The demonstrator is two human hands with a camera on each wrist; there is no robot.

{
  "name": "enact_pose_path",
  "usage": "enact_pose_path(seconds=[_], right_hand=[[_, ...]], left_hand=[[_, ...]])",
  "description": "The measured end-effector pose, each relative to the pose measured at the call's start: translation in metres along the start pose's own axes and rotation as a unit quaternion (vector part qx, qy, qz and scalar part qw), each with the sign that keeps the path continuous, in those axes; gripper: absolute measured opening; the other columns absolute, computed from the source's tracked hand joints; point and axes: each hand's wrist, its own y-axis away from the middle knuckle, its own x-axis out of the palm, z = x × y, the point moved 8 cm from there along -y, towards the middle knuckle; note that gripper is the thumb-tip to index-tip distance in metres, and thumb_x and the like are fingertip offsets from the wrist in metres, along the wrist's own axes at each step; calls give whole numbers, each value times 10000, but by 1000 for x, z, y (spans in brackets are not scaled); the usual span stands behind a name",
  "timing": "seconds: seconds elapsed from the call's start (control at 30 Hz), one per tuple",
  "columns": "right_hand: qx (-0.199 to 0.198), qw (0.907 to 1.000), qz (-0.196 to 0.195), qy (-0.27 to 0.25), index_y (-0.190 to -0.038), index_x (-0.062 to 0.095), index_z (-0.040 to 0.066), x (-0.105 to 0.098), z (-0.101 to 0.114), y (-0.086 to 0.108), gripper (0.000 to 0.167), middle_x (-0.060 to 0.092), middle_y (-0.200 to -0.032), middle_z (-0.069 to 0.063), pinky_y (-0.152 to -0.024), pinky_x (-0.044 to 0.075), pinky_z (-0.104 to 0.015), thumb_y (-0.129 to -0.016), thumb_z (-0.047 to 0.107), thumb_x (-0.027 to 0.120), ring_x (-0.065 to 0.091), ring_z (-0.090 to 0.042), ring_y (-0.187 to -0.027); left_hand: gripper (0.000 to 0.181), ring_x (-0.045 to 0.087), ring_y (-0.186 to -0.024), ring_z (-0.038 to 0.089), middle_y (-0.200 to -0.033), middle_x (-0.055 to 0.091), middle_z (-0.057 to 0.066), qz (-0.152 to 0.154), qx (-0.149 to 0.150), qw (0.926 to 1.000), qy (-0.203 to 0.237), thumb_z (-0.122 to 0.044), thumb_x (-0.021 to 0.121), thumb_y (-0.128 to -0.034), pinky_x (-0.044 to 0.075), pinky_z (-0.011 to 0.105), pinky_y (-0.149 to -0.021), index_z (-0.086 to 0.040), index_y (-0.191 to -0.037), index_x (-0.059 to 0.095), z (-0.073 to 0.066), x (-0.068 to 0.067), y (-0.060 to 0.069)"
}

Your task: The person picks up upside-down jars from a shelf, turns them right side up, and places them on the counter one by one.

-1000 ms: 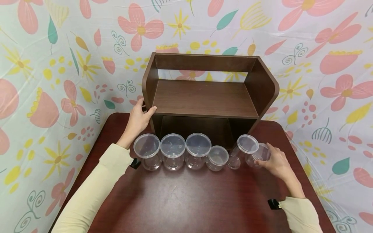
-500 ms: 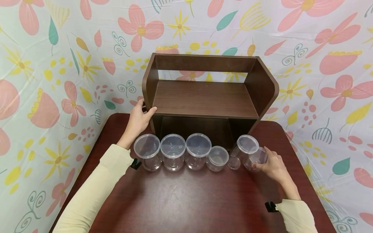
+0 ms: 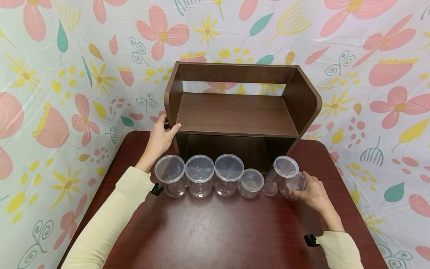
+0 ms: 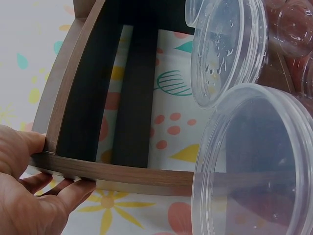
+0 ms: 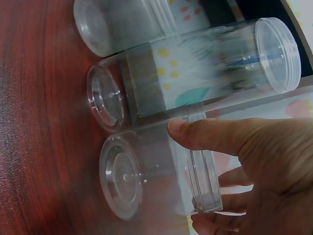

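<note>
My left hand (image 3: 160, 136) grips the left side panel of a dark brown wooden shelf (image 3: 236, 112). In the left wrist view the thumb lies on one side of the panel edge (image 4: 112, 171) and the fingers are bent round the other. At the right end of a row of clear lidded plastic jars, my right hand (image 3: 314, 190) holds a short jar (image 3: 297, 182) by its upper part. In the right wrist view the thumb lies along this short jar (image 5: 161, 171), with fingers behind the lid. Close beside it stands a tall narrow jar (image 5: 195, 73).
Three wide-lidded jars, the leftmost jar (image 3: 169, 170) among them, and a smaller jar (image 3: 252, 181) line up before the shelf's lower opening (image 3: 225, 147). All stand on a dark red table (image 3: 201, 231). A flower-patterned cloth (image 3: 100, 56) hangs behind and at both sides.
My right hand has drawn the short jar a little nearer and leftward, closer to the tall narrow jar. The left hand, the shelf and the other jars have stayed put.
</note>
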Motion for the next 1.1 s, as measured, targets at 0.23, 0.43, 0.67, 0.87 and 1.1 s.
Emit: enact_pose_path(seconds=[0.23,0.43,0.67,0.87,1.1], right_hand=[[-34,9999,-107,-6,-1423,355,-239,2,-1,0,1005,470,-1254,-511,-893,405,-711,-735,218,928,449,-672,-1123],[-50,9999,-141,41,-1419,360,-241,2,-1,-1,995,475,-1247,-509,-891,417,-705,-734,208,925,460,-668,-1116],[-17,9999,-96,43,-1423,348,-241,2,-3,-1,998,453,-1261,-516,-911,393,-721,-740,215,916,432,-682,-1133],[-63,9998,-138,93,-1426,355,-234,2,-1,-4,1006,460,-1259,-514,-923,391,-721,-740,229,929,432,-685,-1136],[-127,9998,34,-157,-1462,296,-237,1,2,-4,1072,426,-1338,-509,-975,380,-728,-780,315,913,433,-660,-1205]], left_hand=[[531,532,-1343,367,-1384,554,260,4,-14,10000,16,-205,662,-1026,471,460,-1066,41,-1448,454,0,0,0],[522,539,-1331,366,-1372,560,258,-5,9,10000,9,-205,664,-1023,476,458,-1063,43,-1435,461,0,1,-1],[532,533,-1342,367,-1385,555,256,-3,-13,10000,-1,-212,662,-1026,471,455,-1069,35,-1451,458,-1,2,-2],[535,526,-1350,364,-1389,556,250,-34,-54,10000,53,-217,664,-1024,467,442,-1076,30,-1454,467,0,1,-3],[604,525,-1351,357,-1412,554,231,126,-36,9999,18,-272,676,-1017,471,463,-1072,-8,-1507,442,2,-4,2]])
